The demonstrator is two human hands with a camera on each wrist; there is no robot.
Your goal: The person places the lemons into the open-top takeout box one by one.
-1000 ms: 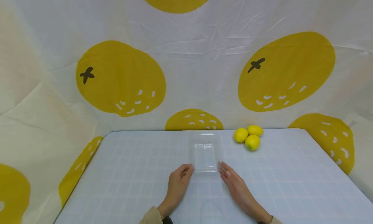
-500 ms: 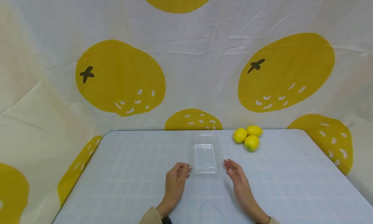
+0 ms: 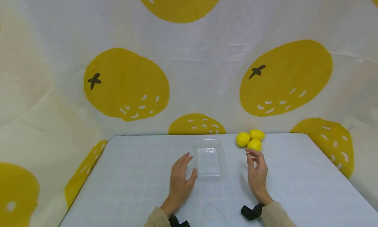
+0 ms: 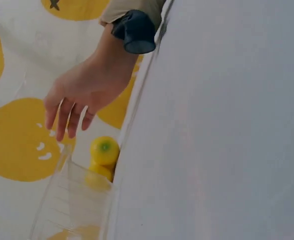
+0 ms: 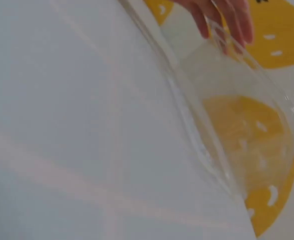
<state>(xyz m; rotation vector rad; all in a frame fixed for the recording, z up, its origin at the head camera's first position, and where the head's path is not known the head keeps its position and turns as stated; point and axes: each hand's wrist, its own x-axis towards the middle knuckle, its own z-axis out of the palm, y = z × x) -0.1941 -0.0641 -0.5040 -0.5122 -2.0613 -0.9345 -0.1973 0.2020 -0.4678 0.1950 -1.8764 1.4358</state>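
A clear plastic tray [image 3: 208, 163] stands on the cloth-covered table in the head view. Just left of it is my left hand [image 3: 180, 179], fingers spread and thumb apart, holding nothing. My right hand [image 3: 258, 174] is raised right of the tray, its fingers slightly bent and pointing at three yellow lemons [image 3: 242, 139] at the back. Its fingertips overlap the front lemon [image 3: 254, 145] in the head view. In the left wrist view that right hand [image 4: 89, 87] hangs above the lemons [image 4: 105, 150], apart from them. The right wrist view shows the left fingers [image 5: 229, 22] behind the tray wall [image 5: 237, 115].
A pale blue checked cloth [image 3: 136, 187] covers the table. Behind and at the sides hangs a white curtain [image 3: 203, 76] printed with big yellow fruit. A faint clear curved outline [image 3: 211, 207] lies on the cloth near the front, its kind unclear.
Both hands have let go of the tray's near sides. My right hand has moved right and forward to the lemons. My left hand has opened out beside the tray. The head view has tilted slightly.
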